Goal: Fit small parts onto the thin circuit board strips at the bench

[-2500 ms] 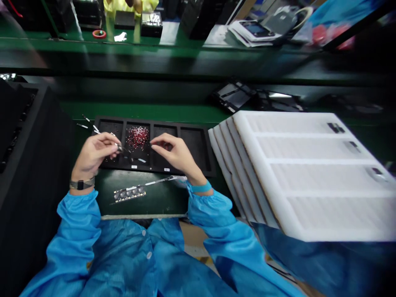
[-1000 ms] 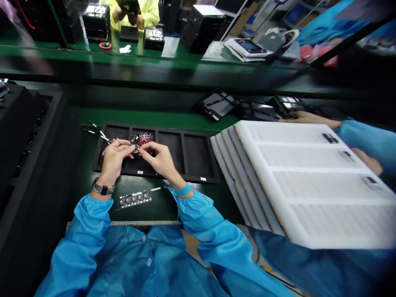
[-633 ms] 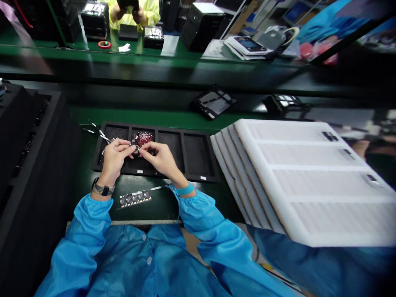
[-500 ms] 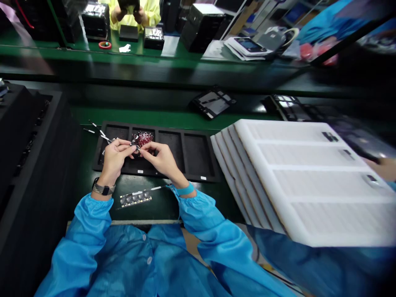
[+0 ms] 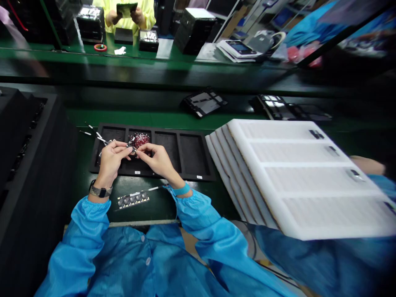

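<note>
My left hand point(image 5: 110, 161) and my right hand point(image 5: 156, 158) meet fingertip to fingertip over a black compartment tray point(image 5: 188, 159). Both are pinched on a small dark part point(image 5: 133, 150) with a thin strip that I cannot make out in detail. Just behind the fingers lies a heap of tiny red and silver pieces point(image 5: 140, 139) in the tray's second compartment. A small circuit board with a flat cable point(image 5: 133, 199) lies on the green mat in front of the tray, between my wrists.
A fanned stack of white foam trays point(image 5: 297, 177) fills the right side. Black foam blocks point(image 5: 21, 165) stand at the left. Dark devices point(image 5: 202, 103) lie on the belt behind. A person in yellow point(image 5: 126, 12) works across the line; another person's hand point(image 5: 365, 165) shows at right.
My hands came together from apart over the tray and now pinch the small part between them. Devices on the belt behind shifted left. A co-worker's arm at right came and went.
</note>
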{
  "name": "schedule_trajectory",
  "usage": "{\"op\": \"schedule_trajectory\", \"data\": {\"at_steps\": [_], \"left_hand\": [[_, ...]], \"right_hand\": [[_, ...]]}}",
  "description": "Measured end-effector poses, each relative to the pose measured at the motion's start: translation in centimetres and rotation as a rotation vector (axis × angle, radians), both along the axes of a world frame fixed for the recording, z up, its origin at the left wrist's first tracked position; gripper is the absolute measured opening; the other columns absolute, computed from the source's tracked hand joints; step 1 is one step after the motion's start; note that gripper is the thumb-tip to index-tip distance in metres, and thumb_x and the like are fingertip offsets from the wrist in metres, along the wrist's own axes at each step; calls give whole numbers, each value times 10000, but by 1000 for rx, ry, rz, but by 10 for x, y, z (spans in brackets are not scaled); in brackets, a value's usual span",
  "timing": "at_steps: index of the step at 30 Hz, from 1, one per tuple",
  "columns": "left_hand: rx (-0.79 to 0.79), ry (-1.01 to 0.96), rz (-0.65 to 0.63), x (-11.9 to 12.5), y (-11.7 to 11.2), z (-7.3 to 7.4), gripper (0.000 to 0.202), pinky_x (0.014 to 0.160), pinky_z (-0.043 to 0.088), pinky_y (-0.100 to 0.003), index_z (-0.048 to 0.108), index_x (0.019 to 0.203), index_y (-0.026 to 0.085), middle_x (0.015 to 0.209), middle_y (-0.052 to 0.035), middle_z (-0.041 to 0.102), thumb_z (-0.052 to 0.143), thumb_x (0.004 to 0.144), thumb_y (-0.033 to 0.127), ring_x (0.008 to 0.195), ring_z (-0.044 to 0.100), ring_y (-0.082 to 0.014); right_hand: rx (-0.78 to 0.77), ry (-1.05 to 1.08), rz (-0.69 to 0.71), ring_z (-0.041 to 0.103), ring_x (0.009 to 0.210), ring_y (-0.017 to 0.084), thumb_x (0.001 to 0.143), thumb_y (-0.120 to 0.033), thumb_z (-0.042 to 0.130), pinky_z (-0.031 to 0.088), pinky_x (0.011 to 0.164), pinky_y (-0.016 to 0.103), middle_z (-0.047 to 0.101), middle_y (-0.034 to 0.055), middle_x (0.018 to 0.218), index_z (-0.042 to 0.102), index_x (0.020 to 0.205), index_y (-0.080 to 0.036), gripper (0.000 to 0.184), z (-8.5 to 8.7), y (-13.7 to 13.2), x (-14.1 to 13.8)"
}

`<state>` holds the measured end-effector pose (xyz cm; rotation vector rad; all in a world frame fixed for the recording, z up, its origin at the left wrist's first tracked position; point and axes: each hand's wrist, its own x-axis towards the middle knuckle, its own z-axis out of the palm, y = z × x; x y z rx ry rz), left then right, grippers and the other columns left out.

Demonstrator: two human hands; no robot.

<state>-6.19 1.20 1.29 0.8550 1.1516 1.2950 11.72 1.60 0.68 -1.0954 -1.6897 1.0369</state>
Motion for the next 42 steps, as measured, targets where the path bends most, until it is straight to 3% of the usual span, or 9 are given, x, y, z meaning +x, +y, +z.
{"op": "schedule_trajectory", "data": {"at_steps": [8,15,25,34,39,42], "left_hand": [[-3,10,2,1,1,-2,434,609,509,-273,650,830,163,687,-40,751,970,576,311,557,655,-147],[7,51,3,2,-2,2,410,602,504,-273,663,829,164,657,-21,735,961,588,310,547,647,-145],[-37,-2,-46,2,-2,6,504,622,552,-270,636,826,168,682,-39,754,996,515,334,592,696,-164],[-24,18,-52,-1,4,4,492,666,606,-289,654,854,167,699,-11,745,990,514,283,623,717,-167],[-29,19,-24,2,3,7,479,662,600,-272,662,835,154,746,-41,770,987,506,277,664,734,-174],[-3,62,-10,-1,1,11,447,639,570,-257,688,839,152,755,-43,769,984,526,275,642,706,-157]], "right_hand": [[-30,-17,-1,683,745,175,944,-362,704,486,698,294,792,47,820,751,879,-173,206,0,1,1],[-57,-28,9,674,731,162,920,-309,714,461,673,278,787,47,813,756,858,-166,162,0,1,2],[-217,230,72,714,793,182,830,-478,843,560,792,312,779,44,831,746,874,-170,326,-5,6,2],[-274,307,107,666,752,149,762,-512,919,542,787,291,723,8,774,732,830,-161,404,-5,15,2],[-228,283,146,680,776,154,866,-383,842,540,798,288,740,18,810,729,855,-155,255,-7,16,-1],[-113,157,126,702,873,172,903,-330,803,536,831,291,786,42,944,755,950,-167,176,-1,10,6]]}}
